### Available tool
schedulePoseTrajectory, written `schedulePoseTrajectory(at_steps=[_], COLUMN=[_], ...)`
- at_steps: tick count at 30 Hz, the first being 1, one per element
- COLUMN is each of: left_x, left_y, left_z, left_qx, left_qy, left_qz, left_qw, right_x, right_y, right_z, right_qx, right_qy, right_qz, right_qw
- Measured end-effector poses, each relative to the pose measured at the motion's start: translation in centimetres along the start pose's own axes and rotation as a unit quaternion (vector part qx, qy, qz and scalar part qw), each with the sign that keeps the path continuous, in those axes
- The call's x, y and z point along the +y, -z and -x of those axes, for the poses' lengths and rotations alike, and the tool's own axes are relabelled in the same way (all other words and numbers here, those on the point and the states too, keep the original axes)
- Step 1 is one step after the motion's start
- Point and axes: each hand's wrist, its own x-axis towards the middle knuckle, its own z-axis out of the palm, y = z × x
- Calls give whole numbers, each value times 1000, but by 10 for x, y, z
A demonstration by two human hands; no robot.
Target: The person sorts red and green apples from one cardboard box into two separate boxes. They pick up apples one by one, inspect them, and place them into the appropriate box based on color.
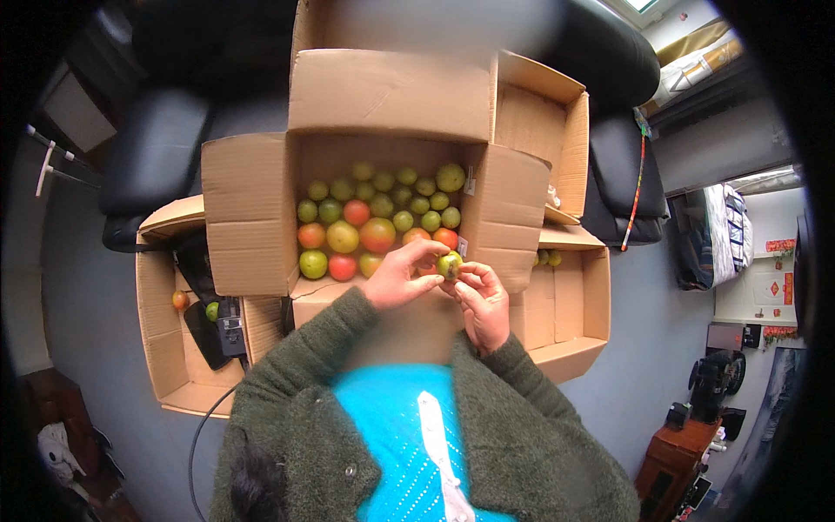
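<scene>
A small green tomato (449, 265) with dark marks on its face is held up over the near right corner of an open cardboard box (381, 147). My left hand (401, 274) has its index finger above the tomato and its thumb below. From the right, the fingertips of my right hand (484, 301) pinch its lower edge. Inside the box, green tomatoes (341, 189) cover the far half. Nearer me sit larger red tomatoes (342, 267) and an orange-yellow tomato (377, 235). My hands partly hide a few at the near right.
At the left, a cardboard box (149, 326) contains two tomatoes and a black device (231, 333); a cable (196, 450) runs near it. A right-hand box (595, 293) holds a few green tomatoes (548, 257). Another box (531, 117) stands behind, before a black sofa (153, 156).
</scene>
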Motion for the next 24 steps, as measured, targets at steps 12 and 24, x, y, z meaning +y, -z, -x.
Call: schedulePoseTrajectory(at_steps=[12, 24], left_x=[-4, -1], left_y=[-8, 0], left_z=[10, 15], left_qx=[9, 15], left_qy=[69, 90], left_qz=[113, 306], left_qw=[991, 947], right_x=[-5, -9], right_y=[-11, -14], right_z=[11, 15], right_qx=[-31, -58], right_qy=[-15, 10], right_qz=[-5, 6], right_qw=[999, 998])
